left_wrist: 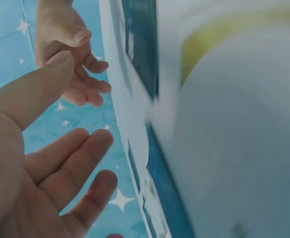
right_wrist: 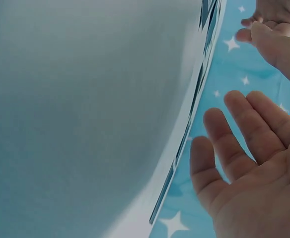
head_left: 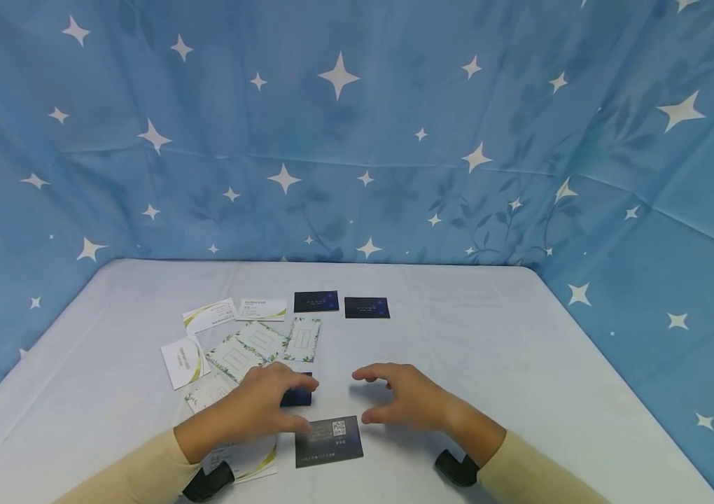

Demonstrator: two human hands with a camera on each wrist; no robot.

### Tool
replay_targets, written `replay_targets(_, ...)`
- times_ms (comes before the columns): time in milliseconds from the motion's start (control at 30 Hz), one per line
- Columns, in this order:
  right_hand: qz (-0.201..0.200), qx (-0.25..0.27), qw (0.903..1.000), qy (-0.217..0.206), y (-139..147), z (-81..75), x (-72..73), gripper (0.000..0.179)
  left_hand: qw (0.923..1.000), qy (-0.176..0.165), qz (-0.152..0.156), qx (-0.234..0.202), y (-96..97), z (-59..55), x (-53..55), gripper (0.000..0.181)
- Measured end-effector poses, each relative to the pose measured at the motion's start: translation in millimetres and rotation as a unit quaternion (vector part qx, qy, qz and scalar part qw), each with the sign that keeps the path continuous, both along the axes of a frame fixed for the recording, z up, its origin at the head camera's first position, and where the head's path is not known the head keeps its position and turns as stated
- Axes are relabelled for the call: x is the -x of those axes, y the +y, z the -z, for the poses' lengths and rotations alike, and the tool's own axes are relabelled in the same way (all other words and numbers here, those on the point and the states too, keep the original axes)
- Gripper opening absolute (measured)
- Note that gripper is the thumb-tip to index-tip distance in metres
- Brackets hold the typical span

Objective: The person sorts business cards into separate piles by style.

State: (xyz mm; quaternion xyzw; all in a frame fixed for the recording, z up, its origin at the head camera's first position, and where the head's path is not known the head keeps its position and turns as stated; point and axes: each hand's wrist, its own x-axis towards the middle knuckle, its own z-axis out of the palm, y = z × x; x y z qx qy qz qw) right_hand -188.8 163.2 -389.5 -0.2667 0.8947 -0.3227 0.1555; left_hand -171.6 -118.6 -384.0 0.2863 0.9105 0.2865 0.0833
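Sleeves (head_left: 149,469) at btm; our L hand (head_left: 262,399) & R hand (head_left: 404,399) half-open, holding nothing. White cards (head_left: 183,360) clustered ctr-left, two dark cards (head_left: 316,302) mid-frame; btm-ctr dark card (head_left: 330,450) not yet lifted.

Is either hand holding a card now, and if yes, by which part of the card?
Nothing is held: the left hand and the right hand are both open; the dark QR-code card lies near them, ungripped.
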Motion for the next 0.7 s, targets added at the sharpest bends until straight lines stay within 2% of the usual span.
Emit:
replay_targets(133,-0.019,-0.024,0.9995,0.008,-1.9,-1.2,-8.5,0.06,0.9999,0.008,0.002,0.01,-0.1,4.0,-11.4,0.061)
replay_targets(367,-0.052,-0.043,0.9973,0.03,-6.1,0.7,-15.5,0.06,0.9996,0.001,-0.003,0.027,3.5,12.0,-20.5,0.065)
replay_targets(500,-0.061,-0.064,0.9953,0.038,-9.1,2.3,-17.7,0.062,0.9988,0.025,-0.006,0.042,6.6,13.7,-23.8,0.068)
replay_targets(700,-0.078,-0.097,0.9892,0.077,-11.4,5.1,-20.0,0.07,0.9966,0.058,0.0,0.059,11.1,12.7,-27.5,0.069)
